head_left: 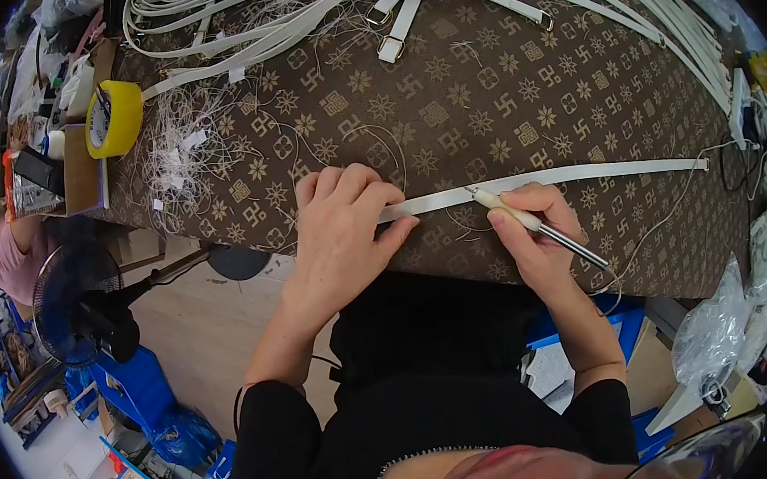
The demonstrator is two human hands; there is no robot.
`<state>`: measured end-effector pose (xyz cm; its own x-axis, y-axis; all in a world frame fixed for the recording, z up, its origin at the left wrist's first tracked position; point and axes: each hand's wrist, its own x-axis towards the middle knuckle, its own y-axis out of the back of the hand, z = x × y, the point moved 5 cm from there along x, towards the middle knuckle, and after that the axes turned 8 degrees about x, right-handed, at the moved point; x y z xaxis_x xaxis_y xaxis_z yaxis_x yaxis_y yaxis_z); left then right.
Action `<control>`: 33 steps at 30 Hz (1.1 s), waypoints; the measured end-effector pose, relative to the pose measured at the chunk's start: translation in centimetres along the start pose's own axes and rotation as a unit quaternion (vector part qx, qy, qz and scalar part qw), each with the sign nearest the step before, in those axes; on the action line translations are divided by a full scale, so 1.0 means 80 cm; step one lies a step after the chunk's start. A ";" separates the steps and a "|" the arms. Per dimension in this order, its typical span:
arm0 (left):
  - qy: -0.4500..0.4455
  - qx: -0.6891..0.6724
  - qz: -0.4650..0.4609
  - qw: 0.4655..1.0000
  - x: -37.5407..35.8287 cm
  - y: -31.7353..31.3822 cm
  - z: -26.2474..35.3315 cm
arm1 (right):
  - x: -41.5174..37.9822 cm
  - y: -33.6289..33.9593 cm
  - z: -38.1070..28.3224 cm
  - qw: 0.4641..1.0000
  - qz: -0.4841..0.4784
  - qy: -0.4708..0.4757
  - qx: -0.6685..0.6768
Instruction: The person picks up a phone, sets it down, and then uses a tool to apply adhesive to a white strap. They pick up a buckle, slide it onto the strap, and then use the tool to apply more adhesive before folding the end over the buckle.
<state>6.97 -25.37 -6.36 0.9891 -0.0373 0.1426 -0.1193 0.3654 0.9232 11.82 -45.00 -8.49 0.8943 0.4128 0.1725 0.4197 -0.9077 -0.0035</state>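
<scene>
A narrow white belt strap (571,172) lies across the patterned brown cloth in front of me. Its left end passes under my left hand (341,234), whose thumb and fingers close on it. My right hand (544,229) grips a pen-shaped tool (515,210) with a cream front part and a dark and silver rear. The tool's thin tip meets or nearly meets the strap's upper edge, right of my left fingers. A thin cord (655,230) runs from near the tool's rear toward the right edge of the table.
White belts with metal buckles (393,47) lie along the far side. Loose thread (186,152) is heaped at left, beside a yellow tape roll (118,117) and a cardboard box (84,171). A fan (81,306) and another person (16,261) are farther left. Plastic bags (711,333) hang at right.
</scene>
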 end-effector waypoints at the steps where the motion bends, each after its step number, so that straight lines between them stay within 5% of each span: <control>1: 0.005 -0.009 -0.016 1.000 0.000 -0.003 0.001 | -0.001 0.001 0.001 1.000 0.001 0.008 -0.005; 12: -0.010 -0.023 -0.012 1.000 -0.001 -0.004 0.003 | 0.002 0.006 -0.005 1.000 0.024 0.001 0.017; 15: -0.033 -0.027 0.030 0.999 -0.002 -0.003 0.007 | 0.003 0.011 -0.017 0.999 0.029 0.029 0.004; 17: -0.123 0.051 0.159 0.978 -0.006 0.011 0.019 | 0.001 0.013 -0.026 0.997 0.027 0.065 0.023; 24: -0.161 0.068 0.109 0.979 -0.021 -0.004 0.018 | 0.001 0.005 -0.020 0.999 0.019 0.046 -0.010; 26: -0.117 0.016 0.018 0.993 -0.017 -0.004 0.017 | -0.002 0.005 -0.008 1.000 0.015 0.009 -0.009; 33: -0.053 -0.012 0.026 0.998 0.012 -0.009 0.029 | -0.011 0.013 0.014 0.990 0.087 -0.095 0.064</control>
<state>7.83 -27.82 -6.04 0.9665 -0.1155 0.2291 -0.1678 0.3909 0.9050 11.64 -46.22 -9.74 0.9625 0.2698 -0.0298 0.2630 -0.9540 -0.1438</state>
